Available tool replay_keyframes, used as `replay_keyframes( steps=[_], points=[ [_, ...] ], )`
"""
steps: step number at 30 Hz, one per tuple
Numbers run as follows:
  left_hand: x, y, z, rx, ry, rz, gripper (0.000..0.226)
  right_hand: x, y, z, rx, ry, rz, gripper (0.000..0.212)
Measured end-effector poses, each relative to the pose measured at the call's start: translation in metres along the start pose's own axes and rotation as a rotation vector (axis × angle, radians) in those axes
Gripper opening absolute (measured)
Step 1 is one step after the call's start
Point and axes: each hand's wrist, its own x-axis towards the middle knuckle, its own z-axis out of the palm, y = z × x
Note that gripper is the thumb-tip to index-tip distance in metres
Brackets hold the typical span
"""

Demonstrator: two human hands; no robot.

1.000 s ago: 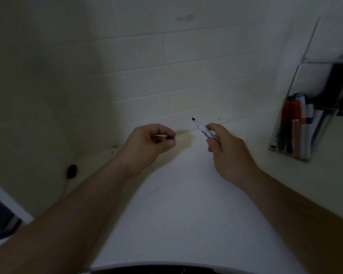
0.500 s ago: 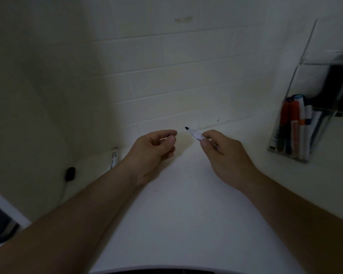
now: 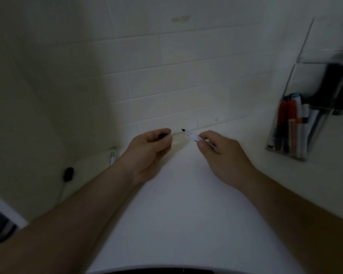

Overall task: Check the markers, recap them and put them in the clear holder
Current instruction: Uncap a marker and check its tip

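My right hand [image 3: 224, 155] grips an uncapped white marker [image 3: 193, 136] with its black tip pointing left. A short gap to the left, my left hand [image 3: 149, 153] pinches the black cap [image 3: 163, 135] between thumb and fingers, its end facing the tip. The clear holder [image 3: 313, 123] stands at the right on the white table and holds several capped markers [image 3: 291, 125], red, orange and blue among them. Another white marker [image 3: 112, 156] lies on the table by the wall, left of my left wrist.
A white brick wall [image 3: 166, 76] runs close behind the hands. A small black object with a cord [image 3: 68, 173] lies at the table's left corner. The white table [image 3: 186, 214] stretches toward me between my forearms.
Both hands have dropped slightly toward the table. The left hand has turned so the black cap now shows at its fingertips, nearer the marker's tip. The loose marker at the left has come into sight.
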Motion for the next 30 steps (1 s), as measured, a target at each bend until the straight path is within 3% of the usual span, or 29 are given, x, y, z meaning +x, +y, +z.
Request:
replay_keyframes(
  steps=[7, 17, 20, 24, 30],
  points=[
    [0.006, -0.004, -0.002, -0.086, 0.02, -0.035, 0.021, -0.001, -0.001, 0.002, -0.165, -0.047, -0.128, 0.039],
    [0.001, -0.006, 0.0, 0.094, -0.07, 0.065, 0.022, -0.001, 0.0, 0.004, -0.155, -0.023, -0.132, 0.048],
    [-0.002, -0.008, -0.002, 0.294, -0.112, 0.166, 0.02, 0.0, 0.003, 0.006, -0.224, -0.036, -0.153, 0.045],
    [-0.008, -0.01, -0.003, 1.031, -0.163, 0.421, 0.015, -0.002, 0.004, 0.006, -0.393, -0.02, -0.211, 0.033],
    [-0.011, -0.01, -0.001, 1.209, -0.219, 0.46, 0.019, -0.003, 0.004, 0.005, -0.445, -0.017, -0.244, 0.042]
  ],
)
